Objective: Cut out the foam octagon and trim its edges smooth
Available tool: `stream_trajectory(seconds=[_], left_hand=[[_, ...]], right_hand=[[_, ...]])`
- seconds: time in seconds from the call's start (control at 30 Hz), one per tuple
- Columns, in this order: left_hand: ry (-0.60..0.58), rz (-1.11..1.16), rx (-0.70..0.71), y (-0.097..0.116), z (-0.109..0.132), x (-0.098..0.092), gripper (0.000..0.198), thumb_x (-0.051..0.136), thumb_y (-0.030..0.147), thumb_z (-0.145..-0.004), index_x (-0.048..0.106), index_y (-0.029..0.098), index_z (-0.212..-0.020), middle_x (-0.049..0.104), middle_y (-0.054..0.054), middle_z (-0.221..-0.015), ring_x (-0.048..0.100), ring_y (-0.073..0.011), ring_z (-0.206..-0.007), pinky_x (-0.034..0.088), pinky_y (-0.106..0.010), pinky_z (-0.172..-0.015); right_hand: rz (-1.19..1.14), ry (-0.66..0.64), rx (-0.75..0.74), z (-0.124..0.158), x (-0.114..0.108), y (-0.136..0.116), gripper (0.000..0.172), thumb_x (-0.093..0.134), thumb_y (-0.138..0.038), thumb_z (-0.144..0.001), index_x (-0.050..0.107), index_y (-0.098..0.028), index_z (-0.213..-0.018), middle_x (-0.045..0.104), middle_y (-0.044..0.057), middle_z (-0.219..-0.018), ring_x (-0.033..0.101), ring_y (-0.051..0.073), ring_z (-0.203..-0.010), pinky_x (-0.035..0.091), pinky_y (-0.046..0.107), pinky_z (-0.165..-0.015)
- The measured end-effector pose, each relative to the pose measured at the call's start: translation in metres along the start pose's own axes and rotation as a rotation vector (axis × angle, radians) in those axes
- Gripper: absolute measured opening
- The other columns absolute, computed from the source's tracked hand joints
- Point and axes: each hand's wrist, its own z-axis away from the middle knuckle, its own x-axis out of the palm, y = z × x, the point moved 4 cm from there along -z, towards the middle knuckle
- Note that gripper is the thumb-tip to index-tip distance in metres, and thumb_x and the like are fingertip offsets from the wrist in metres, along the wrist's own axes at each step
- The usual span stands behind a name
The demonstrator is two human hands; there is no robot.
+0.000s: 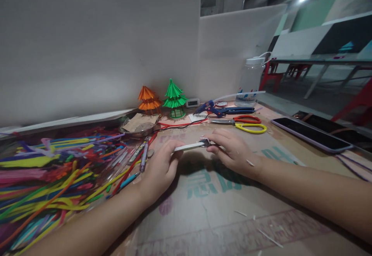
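Observation:
My left hand [161,164] is closed in a pinch on the left end of a thin white stick [188,146], held level just above the cardboard-covered table [221,213]. My right hand [229,149] grips the stick's right end, fingers curled around a small dark piece there that I cannot make out. Both forearms reach in from the bottom corners. Behind the hands stand an orange paper tree [148,100] and a green paper tree [174,98].
A heap of coloured sticks [49,174] fills the left side. Scissors with red and yellow handles [247,124], a blue glue gun [213,108], a clear bottle [250,81] and a phone [310,134] lie to the right. White partition boards [95,47] stand behind.

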Motion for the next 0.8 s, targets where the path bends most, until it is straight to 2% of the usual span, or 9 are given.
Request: stream_trajectory(seconds=[0.2, 0.37, 0.47, 0.6, 0.67, 0.8], left_hand=[[0.016, 0.016, -0.015, -0.003, -0.001, 0.000, 0.020, 0.043, 0.016, -0.096, 0.056, 0.021, -0.111, 0.066, -0.007, -0.106, 0.062, -0.0210, -0.101, 0.047, -0.034, -0.090], [0.056, 0.186, -0.091, -0.008, -0.001, 0.001, 0.011, 0.047, 0.021, -0.096, 0.056, 0.021, -0.101, 0.064, -0.006, -0.100, 0.062, -0.0194, -0.096, 0.048, -0.032, -0.087], [0.080, 0.265, -0.109, -0.012, -0.001, 0.003, 0.003, 0.053, 0.021, -0.093, 0.053, 0.020, -0.096, 0.063, -0.006, -0.103, 0.061, -0.0184, -0.097, 0.049, -0.031, -0.087], [-0.068, 0.332, -0.151, -0.013, -0.001, 0.011, 0.006, 0.058, 0.026, -0.091, 0.055, 0.021, -0.091, 0.067, -0.004, -0.098, 0.064, -0.0166, -0.087, 0.052, -0.027, -0.077], [-0.145, 0.295, -0.143, -0.013, -0.001, 0.013, 0.009, 0.057, 0.028, -0.093, 0.062, 0.021, -0.097, 0.070, -0.004, -0.099, 0.066, -0.0183, -0.090, 0.052, -0.029, -0.081], [-0.132, 0.203, -0.121, -0.014, -0.003, 0.010, 0.021, 0.054, 0.029, -0.095, 0.068, 0.023, -0.110, 0.073, -0.005, -0.110, 0.066, -0.0220, -0.104, 0.050, -0.035, -0.094]], right_hand=[[-0.038, 0.005, 0.001, -0.001, 0.000, -0.001, 0.027, 0.044, -0.035, -0.102, 0.062, -0.017, -0.111, 0.061, 0.006, -0.083, 0.053, 0.021, -0.078, 0.044, 0.033, -0.071], [-0.107, 0.003, 0.032, 0.000, 0.001, 0.002, 0.027, 0.046, -0.036, -0.102, 0.061, -0.016, -0.113, 0.061, 0.006, -0.084, 0.054, 0.020, -0.079, 0.043, 0.033, -0.072], [-0.143, -0.024, 0.054, 0.002, 0.003, 0.003, 0.026, 0.046, -0.035, -0.102, 0.060, -0.017, -0.114, 0.062, 0.006, -0.087, 0.055, 0.021, -0.082, 0.043, 0.033, -0.074], [-0.160, -0.065, 0.034, 0.002, 0.006, 0.001, 0.029, 0.043, -0.038, -0.102, 0.060, -0.017, -0.112, 0.064, 0.007, -0.089, 0.056, 0.021, -0.081, 0.043, 0.033, -0.072], [-0.151, -0.084, 0.007, 0.003, 0.007, -0.002, 0.031, 0.041, -0.039, -0.103, 0.060, -0.017, -0.113, 0.064, 0.008, -0.089, 0.056, 0.021, -0.081, 0.043, 0.033, -0.071], [-0.146, -0.064, 0.000, 0.003, 0.006, -0.002, 0.032, 0.040, -0.039, -0.103, 0.060, -0.017, -0.114, 0.064, 0.008, -0.089, 0.055, 0.021, -0.082, 0.043, 0.033, -0.072]])
